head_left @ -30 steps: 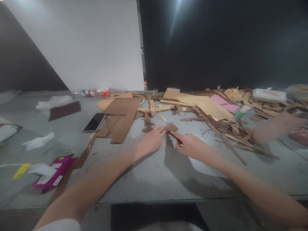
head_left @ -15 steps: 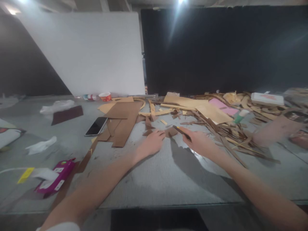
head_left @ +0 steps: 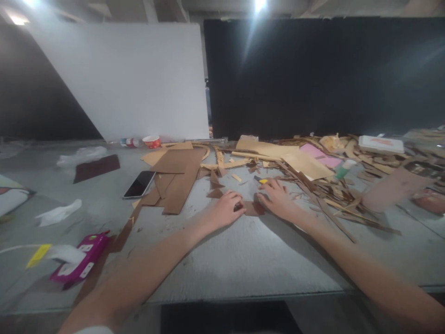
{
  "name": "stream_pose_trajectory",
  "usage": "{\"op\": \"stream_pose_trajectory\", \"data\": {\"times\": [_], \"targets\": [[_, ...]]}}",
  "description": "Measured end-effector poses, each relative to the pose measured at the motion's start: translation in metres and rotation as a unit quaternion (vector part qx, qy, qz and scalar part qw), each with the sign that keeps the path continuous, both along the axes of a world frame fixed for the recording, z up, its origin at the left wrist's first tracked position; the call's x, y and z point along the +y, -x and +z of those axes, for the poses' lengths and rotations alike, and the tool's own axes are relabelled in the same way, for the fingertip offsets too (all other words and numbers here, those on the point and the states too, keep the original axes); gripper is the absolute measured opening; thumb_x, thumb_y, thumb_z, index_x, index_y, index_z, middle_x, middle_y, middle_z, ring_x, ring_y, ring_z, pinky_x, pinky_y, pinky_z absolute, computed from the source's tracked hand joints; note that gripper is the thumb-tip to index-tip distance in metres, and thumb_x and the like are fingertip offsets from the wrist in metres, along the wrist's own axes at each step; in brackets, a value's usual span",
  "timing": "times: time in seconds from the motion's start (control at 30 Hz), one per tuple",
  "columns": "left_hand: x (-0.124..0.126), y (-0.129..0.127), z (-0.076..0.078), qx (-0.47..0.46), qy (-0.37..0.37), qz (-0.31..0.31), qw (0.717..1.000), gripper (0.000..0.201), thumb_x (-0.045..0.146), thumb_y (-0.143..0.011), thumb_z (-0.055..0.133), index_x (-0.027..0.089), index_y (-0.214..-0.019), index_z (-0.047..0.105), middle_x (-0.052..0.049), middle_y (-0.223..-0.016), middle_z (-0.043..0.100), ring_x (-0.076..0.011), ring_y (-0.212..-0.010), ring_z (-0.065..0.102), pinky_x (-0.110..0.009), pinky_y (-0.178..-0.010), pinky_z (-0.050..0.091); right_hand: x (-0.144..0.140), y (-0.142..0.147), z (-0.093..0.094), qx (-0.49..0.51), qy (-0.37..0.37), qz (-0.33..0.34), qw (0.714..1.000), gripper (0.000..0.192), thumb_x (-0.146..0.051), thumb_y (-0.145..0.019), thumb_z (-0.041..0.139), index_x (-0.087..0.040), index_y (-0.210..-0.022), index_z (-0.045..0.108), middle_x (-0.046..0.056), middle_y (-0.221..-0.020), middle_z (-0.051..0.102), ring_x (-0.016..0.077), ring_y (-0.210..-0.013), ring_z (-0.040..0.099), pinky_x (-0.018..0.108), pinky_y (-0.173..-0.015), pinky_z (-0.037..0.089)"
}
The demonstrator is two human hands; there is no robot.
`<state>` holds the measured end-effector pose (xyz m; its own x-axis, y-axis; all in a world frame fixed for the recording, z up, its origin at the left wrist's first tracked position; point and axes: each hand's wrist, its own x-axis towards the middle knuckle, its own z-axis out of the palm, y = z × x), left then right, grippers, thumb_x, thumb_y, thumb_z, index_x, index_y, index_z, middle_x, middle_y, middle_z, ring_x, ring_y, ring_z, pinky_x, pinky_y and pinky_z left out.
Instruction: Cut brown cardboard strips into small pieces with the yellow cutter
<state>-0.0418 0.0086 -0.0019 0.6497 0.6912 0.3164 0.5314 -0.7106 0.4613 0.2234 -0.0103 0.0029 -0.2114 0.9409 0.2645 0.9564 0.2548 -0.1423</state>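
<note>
My left hand [head_left: 225, 209] is curled on the left edge of a small brown cardboard piece [head_left: 251, 208] that lies flat on the grey table [head_left: 243, 260]. On the right edge of that piece rests my right hand [head_left: 278, 199], its fingers spread. A thin black tool with a yellow end [head_left: 261, 180] lies on the table just beyond my right fingertips, apparently out of the hand. Both forearms reach in from the near edge.
Brown cardboard sheets [head_left: 177, 171] and a phone [head_left: 139, 183] lie to the left. A heap of cardboard strips [head_left: 323, 185], a pink sheet [head_left: 320, 155] and a white box [head_left: 380, 144] fill the right. A magenta box [head_left: 81, 262], crumpled tissue [head_left: 57, 212] and a red cup [head_left: 152, 140] are further left.
My right hand has let go of the black tool, which now lies beyond its fingers, and has come down onto the cardboard piece. The piece has slid nearer to me. My head has tipped up.
</note>
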Motion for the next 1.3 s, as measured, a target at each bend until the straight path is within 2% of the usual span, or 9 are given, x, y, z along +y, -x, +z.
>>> {"op": "stream_pose_trajectory", "data": {"times": [0.23,0.4,0.5,0.57,0.63,0.83,0.97,1.13,1.3], "targets": [[0.003,-0.001,-0.005,0.0,0.01,0.015,1.0,0.032,0.035,-0.101,0.078,0.019,-0.127,0.068,-0.01,-0.124,0.072,-0.0297,-0.126,0.063,-0.044,-0.106,0.054,-0.006,0.021,-0.005,0.105,0.095,0.028,0.989,0.044,-0.062,-0.089,0.077,-0.021,-0.099,0.065,0.011,-0.121,0.065,0.033,-0.12,0.057,0.05,-0.105,0.04],[0.004,-0.001,-0.005,0.013,0.017,0.017,1.0,0.034,0.038,-0.101,0.078,0.02,-0.129,0.071,-0.011,-0.125,0.069,-0.0308,-0.127,0.061,-0.046,-0.108,0.053,-0.005,0.018,-0.003,0.187,0.145,0.044,0.971,0.037,-0.049,-0.084,0.078,-0.022,-0.1,0.06,0.004,-0.098,0.068,0.0254,-0.095,0.061,0.039,-0.089,0.043],[0.005,0.0,-0.005,-0.001,0.03,0.028,0.999,0.024,0.039,-0.1,0.077,0.02,-0.114,0.074,-0.01,-0.118,0.069,-0.0305,-0.121,0.063,-0.044,-0.103,0.053,-0.006,0.018,-0.001,0.304,0.173,0.082,0.933,0.044,-0.044,-0.086,0.072,-0.021,-0.122,0.058,-0.002,-0.086,0.067,0.0203,-0.079,0.059,0.032,-0.075,0.044],[0.005,0.001,-0.002,-0.024,0.068,0.038,0.997,0.019,0.039,-0.101,0.074,0.02,-0.099,0.072,-0.009,-0.108,0.071,-0.0279,-0.108,0.066,-0.039,-0.093,0.053,-0.007,0.02,0.0,0.358,0.17,0.097,0.913,0.052,-0.044,-0.088,0.071,-0.02,-0.131,0.057,-0.002,-0.088,0.07,0.0197,-0.078,0.061,0.031,-0.073,0.047],[0.004,0.001,0.0,-0.07,0.136,0.045,0.987,0.021,0.039,-0.1,0.073,0.019,-0.092,0.069,-0.006,-0.095,0.073,-0.024,-0.093,0.068,-0.034,-0.082,0.051,-0.008,0.021,0.002,0.39,0.166,0.104,0.9,0.045,-0.049,-0.088,0.072,-0.02,-0.122,0.066,0.002,-0.094,0.074,0.0209,-0.084,0.065,0.033,-0.077,0.051],[0.003,-0.003,0.001,-0.185,0.369,-0.036,0.91,0.048,0.063,-0.096,0.074,0.015,-0.092,0.073,-0.007,-0.08,0.076,-0.0153,-0.062,0.066,-0.028,-0.063,0.048,-0.012,0.026,0.002,0.494,0.21,0.098,0.838,0.053,-0.068,-0.09,0.071,-0.017,-0.102,0.075,0.007,-0.093,0.079,0.0216,-0.081,0.069,0.034,-0.076,0.054],[0.004,-0.004,-0.004,-0.19,0.397,-0.048,0.897,0.062,0.075,-0.087,0.08,0.014,-0.085,0.073,-0.007,-0.067,0.073,-0.0174,-0.061,0.07,-0.027,-0.06,0.049,-0.015,0.03,0.001,0.474,0.221,0.084,0.848,0.053,-0.071,-0.087,0.073,-0.018,-0.087,0.073,0.005,-0.078,0.075,0.0177,-0.067,0.061,0.031,-0.064,0.047],[0.007,-0.004,-0.007,-0.208,0.426,-0.078,0.877,0.066,0.076,-0.084,0.083,0.011,-0.094,0.077,-0.013,-0.086,0.08,-0.0184,-0.067,0.075,-0.031,-0.066,0.059,-0.015,0.034,0.003,0.473,0.221,0.097,0.847,0.053,-0.071,-0.087,0.072,-0.021,-0.072,0.066,0.0,-0.067,0.065,0.0148,-0.063,0.051,0.029,-0.06,0.04],[0.009,0.001,-0.006,-0.167,0.44,-0.082,0.879,0.063,0.074,-0.088,0.081,0.011,-0.091,0.078,-0.014,-0.085,0.08,-0.019,-0.069,0.076,-0.032,-0.07,0.062,-0.012,0.027,0.014,0.48,0.199,0.06,0.852,0.059,-0.076,-0.081,0.075,-0.023,-0.062,0.059,0.0,-0.062,0.058,0.0157,-0.064,0.048,0.031,-0.063,0.041]]}}
